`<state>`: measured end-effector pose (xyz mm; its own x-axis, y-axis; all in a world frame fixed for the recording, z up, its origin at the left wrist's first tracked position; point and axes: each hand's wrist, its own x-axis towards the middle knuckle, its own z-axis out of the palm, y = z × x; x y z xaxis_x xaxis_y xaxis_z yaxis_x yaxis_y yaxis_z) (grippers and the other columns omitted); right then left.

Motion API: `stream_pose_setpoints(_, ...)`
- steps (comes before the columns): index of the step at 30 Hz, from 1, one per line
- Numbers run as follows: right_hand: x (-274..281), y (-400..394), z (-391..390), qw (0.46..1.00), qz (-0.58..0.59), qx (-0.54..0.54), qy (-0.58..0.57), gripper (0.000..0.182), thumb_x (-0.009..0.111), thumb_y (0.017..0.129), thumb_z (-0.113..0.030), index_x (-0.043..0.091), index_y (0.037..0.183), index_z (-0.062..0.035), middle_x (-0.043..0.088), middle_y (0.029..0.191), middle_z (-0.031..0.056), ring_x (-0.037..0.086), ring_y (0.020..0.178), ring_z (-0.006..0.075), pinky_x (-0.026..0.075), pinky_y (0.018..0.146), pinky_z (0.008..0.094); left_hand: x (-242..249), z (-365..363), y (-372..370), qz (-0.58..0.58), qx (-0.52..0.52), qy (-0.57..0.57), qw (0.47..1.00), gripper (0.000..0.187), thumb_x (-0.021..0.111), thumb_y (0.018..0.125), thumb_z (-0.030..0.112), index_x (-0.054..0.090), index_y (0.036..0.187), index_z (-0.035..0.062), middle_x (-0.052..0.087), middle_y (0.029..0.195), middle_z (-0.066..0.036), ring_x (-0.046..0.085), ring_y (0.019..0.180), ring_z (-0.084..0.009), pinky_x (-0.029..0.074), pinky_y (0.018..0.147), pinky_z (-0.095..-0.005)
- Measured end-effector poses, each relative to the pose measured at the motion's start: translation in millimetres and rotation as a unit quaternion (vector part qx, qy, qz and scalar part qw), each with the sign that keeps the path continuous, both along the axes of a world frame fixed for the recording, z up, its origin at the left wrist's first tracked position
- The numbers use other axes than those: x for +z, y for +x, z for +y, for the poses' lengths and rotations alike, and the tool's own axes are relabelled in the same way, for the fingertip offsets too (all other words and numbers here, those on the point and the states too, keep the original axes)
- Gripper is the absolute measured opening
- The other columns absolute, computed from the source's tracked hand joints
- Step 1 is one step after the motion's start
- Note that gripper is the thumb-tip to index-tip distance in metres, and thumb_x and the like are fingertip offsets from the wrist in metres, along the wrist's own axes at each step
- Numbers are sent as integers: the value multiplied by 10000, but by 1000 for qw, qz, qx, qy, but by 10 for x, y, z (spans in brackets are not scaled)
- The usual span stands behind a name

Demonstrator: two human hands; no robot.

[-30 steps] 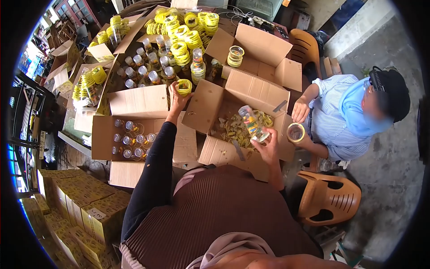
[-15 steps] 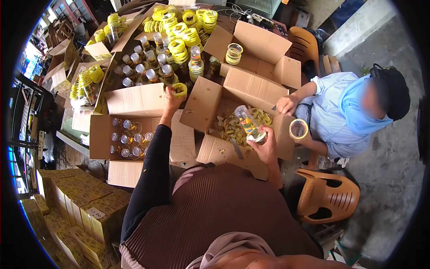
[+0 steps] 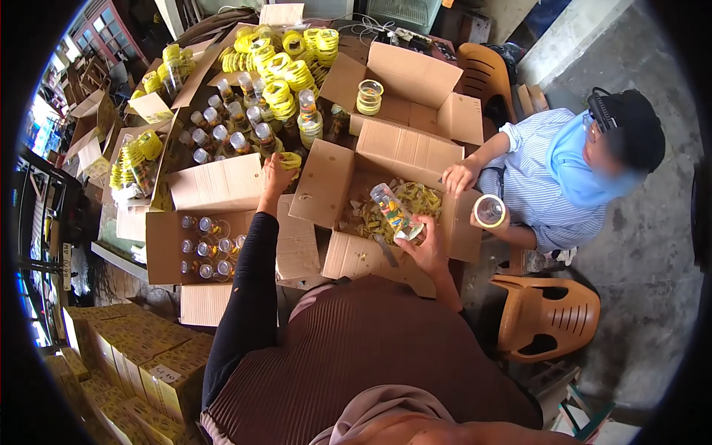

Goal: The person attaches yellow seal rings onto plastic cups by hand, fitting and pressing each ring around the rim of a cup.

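Note:
Out past the open carton flap, my left hand (image 3: 277, 175) is closed around a yellow ring-shaped piece (image 3: 291, 159), partly covered by the fingers. My right hand (image 3: 425, 245) grips the lower end of a clear plastic jar (image 3: 390, 205) with colourful contents. The jar leans up and to the left above a cardboard box (image 3: 348, 226) holding yellow scraps. Near my left hand stand several filled clear jars (image 3: 239, 141) and stacks of yellow rings (image 3: 279, 96).
Another open carton (image 3: 165, 248) at left contains several jars. A co-worker (image 3: 549, 156) on the right holds a clear yellow-rimmed cup (image 3: 489, 211). An orange plastic chair (image 3: 552, 315) stands at lower right. Printed boxes (image 3: 141, 348) are stacked at lower left.
The view has shifted slightly. My left hand stays by the jars with the yellow piece, which now shows less of its opening. My right hand still holds the jar over the scrap box.

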<state>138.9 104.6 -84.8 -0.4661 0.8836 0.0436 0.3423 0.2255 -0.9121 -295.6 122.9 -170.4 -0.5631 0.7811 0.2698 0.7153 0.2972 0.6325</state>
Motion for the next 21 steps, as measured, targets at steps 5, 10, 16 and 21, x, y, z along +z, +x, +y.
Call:
stream_pose_setpoints(5, -7, 23, -35, 997, -49, -25, 56, 645, 816, 785, -213, 408, 1249, -29, 509, 1230, 142, 565, 1115, 224, 498, 939, 359, -153, 114, -131, 41, -12, -2, 999, 694, 889, 583, 263, 567, 1147, 17, 592, 1111, -237, 573, 1041, -386, 486, 885, -451)
stream_pose_setpoints(10, 128, -35, -85, 999, -19, -32, 18, 651, 818, 780, -273, 429, 1235, -18, 525, 1224, 159, 571, 1117, 231, 513, 934, 377, 69, 121, 29, 69, -18, 101, 992, 657, 820, 691, 172, 519, 1249, 1, 559, 1230, -212, 518, 1159, -386, 439, 991, -442)
stream_pose_setpoints(16, 30, -97, -101, 998, -20, -14, 62, 624, 824, 776, -214, 427, 1217, -20, 527, 1215, 176, 595, 1075, 250, 536, 892, 377, 1215, -187, 1173, 75, -244, 153, 955, 754, 853, 655, 219, 500, 1307, 77, 486, 1348, -153, 455, 1237, -350, 377, 1024, -471)
stream_pose_setpoints(21, 205, -202, -50, 982, -114, 28, 145, 584, 818, 776, -293, 477, 1176, -38, 579, 1119, 149, 624, 1008, 234, 537, 786, 338, 1330, -490, 1916, 194, -450, 46, 870, 866, 866, 572, 244, 500, 1351, 151, 484, 1389, -68, 413, 1312, -288, 251, 1133, -514)
